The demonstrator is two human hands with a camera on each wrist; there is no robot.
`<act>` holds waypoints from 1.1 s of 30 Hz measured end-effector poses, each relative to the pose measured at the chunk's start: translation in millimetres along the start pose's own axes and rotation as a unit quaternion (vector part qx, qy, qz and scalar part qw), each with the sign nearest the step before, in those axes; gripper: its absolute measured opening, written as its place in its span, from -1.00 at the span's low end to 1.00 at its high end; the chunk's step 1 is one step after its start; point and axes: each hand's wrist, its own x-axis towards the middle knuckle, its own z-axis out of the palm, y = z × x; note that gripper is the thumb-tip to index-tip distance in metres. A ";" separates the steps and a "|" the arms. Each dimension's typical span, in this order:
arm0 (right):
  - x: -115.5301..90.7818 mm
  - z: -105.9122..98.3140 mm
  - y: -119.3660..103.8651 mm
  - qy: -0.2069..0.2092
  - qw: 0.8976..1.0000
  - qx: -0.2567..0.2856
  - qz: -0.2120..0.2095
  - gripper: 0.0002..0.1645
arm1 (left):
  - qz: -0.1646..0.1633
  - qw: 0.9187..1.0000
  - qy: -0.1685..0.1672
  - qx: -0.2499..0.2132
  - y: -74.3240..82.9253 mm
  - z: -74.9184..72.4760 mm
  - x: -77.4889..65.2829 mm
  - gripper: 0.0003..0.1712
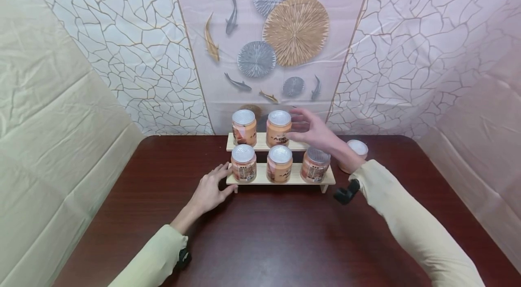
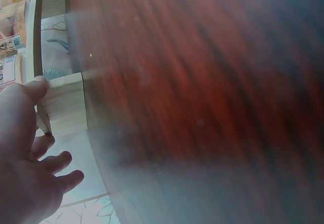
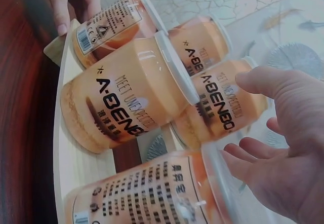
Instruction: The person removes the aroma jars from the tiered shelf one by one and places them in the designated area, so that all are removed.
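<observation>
A pale wooden two-tier stand [image 1: 260, 180] carries several clear-lidded jars with orange labels. Two are on the upper tier: a left jar [image 1: 245, 129] and a middle jar [image 1: 278, 130]. Three line the lower tier, among them a right-end jar [image 1: 315, 167]. My left hand [image 1: 209, 189] grips the stand's left end, thumb at the front and fingers by the side. Beside the upper middle jar my right hand [image 1: 314, 132] is held with thumb and fingers spread; in the right wrist view its thumb [image 3: 258, 81] overlaps that jar's edge, and contact is unclear.
Another jar [image 1: 358, 147] stands on the dark wood table [image 1: 260, 237] right of the stand, partly hidden by my right forearm. Behind the stand hangs a patterned backdrop [image 1: 228, 92]. Plain cloth walls [image 1: 53, 119] close in both sides.
</observation>
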 end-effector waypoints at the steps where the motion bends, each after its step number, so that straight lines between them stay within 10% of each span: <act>1: 1.0 1.3 0.1 -0.001 1.000 0.002 0.001 -0.12 | 0.000 1.000 0.001 0.000 -0.1 0.1 0.1 -0.40; 33: 14.8 22.2 -0.7 0.012 0.999 0.000 -0.034 -0.11 | -0.004 1.000 0.001 -0.006 0.8 -0.1 -0.7 -0.43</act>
